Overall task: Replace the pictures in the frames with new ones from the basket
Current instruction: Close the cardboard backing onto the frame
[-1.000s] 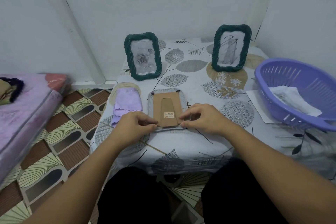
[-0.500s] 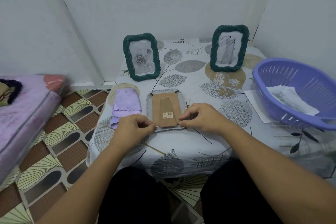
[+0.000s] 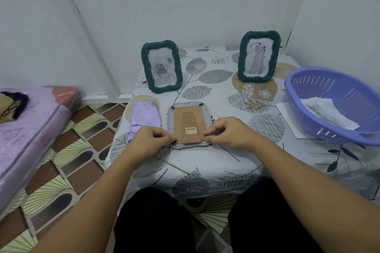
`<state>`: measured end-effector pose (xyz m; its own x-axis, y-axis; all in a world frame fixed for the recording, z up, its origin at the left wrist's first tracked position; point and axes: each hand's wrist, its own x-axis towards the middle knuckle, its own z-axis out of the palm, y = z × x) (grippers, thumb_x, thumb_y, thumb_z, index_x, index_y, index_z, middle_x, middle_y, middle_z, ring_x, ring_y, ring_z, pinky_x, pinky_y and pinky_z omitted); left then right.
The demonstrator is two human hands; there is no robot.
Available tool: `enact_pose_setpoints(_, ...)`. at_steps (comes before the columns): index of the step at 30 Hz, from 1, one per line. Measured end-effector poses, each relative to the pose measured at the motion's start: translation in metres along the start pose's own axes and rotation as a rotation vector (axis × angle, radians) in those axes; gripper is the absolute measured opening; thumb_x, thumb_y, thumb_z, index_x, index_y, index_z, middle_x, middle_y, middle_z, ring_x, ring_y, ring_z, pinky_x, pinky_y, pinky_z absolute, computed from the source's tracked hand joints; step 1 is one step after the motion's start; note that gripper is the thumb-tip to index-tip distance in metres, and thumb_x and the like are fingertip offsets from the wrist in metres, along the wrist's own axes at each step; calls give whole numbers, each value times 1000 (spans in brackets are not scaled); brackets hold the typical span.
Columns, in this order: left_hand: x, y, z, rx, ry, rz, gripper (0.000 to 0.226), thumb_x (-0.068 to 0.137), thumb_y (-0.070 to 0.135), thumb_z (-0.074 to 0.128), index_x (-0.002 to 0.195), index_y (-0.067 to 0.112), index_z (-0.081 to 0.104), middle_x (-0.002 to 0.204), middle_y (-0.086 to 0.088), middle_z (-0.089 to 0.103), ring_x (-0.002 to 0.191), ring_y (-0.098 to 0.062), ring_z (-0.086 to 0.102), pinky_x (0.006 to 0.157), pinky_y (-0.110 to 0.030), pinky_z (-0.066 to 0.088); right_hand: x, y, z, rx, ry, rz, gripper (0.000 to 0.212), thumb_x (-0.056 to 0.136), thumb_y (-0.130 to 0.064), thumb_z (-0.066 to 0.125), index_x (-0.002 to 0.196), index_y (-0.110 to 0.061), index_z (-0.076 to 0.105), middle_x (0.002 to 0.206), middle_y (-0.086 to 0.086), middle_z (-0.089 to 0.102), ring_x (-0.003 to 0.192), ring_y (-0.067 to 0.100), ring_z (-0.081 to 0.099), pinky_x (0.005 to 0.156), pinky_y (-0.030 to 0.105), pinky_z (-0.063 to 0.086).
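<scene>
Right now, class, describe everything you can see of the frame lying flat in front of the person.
The frame lies face down near the table's front edge, its grey rim showing around a brown cardboard back with a folded stand and a barcode sticker. The left hand and right hand pinch its near corners. A purple cloth lies beside it.

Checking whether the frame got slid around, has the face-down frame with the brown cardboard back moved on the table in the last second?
No. The face-down frame with the brown cardboard back lies beside the folded lilac cloth as before, the same gap between them.
</scene>
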<state>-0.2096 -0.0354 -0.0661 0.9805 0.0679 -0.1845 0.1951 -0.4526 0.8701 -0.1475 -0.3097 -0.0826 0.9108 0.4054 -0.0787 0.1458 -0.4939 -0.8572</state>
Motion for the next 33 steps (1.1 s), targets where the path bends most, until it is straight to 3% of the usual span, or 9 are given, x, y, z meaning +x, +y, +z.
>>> enact_pose_setpoints(6, 2, 3, 1, 43, -27, 3, 2, 84, 17, 84, 86, 16, 83, 77, 0, 78, 73, -9, 68, 78, -26, 54, -2, -3, 1, -35, 17, -6, 9, 77, -24, 89, 81, -30, 83, 86, -7, 76, 73, 1, 65, 76, 25, 55)
enact_pose_setpoints(10, 6, 9, 4, 145, -36, 15, 4, 81, 15, 86, 84, 15, 83, 76, 8, 78, 68, 0, 66, 71, -18, 51, -3, -3, 2, -54, 46, -13, 8, 76, -22, 89, 78, -27, 82, 83, -9, 77, 73, 2, 67, 77, 26, 56)
enact_pose_setpoints(15, 11, 10, 5, 194, -58, -10, 4, 81, 13, 86, 81, 12, 82, 82, 7, 79, 77, -5, 71, 87, -29, 59, -3, -2, 4, -95, 66, -12, 7, 75, -24, 87, 75, -27, 81, 80, -13, 76, 74, 3, 69, 73, 22, 55)
enact_pose_setpoints(24, 9, 16, 6, 207, -56, -24, 6, 81, 12, 85, 78, 11, 81, 83, 8, 79, 90, -15, 74, 84, -25, 58, -1, -2, 8, -101, 94, -25, 7, 77, -18, 84, 73, -21, 78, 80, -18, 76, 81, 9, 71, 77, 23, 55)
enact_pose_setpoints(28, 7, 15, 4, 145, -72, -37, 4, 82, 10, 84, 79, 9, 81, 83, 2, 80, 89, -19, 75, 90, -35, 59, 0, -3, 6, -55, 76, 22, 8, 79, -27, 84, 75, -21, 79, 79, -10, 77, 77, 9, 70, 78, 29, 55)
enact_pose_setpoints(31, 7, 12, 7, 147, 24, 11, 5, 87, 19, 80, 82, 18, 81, 78, 0, 78, 75, -17, 69, 75, -38, 58, 3, -9, 3, -27, 54, 45, 17, 87, -36, 77, 79, -21, 79, 77, -6, 76, 70, 4, 65, 73, 26, 53)
enact_pose_setpoints(33, 8, 11, 13, 224, 188, 42, 9, 91, 28, 74, 87, 21, 78, 83, 3, 76, 74, -12, 64, 65, -28, 48, 6, -14, 4, -37, 94, 30, 17, 92, -35, 72, 85, -21, 77, 79, -5, 76, 71, 3, 64, 73, 24, 50)
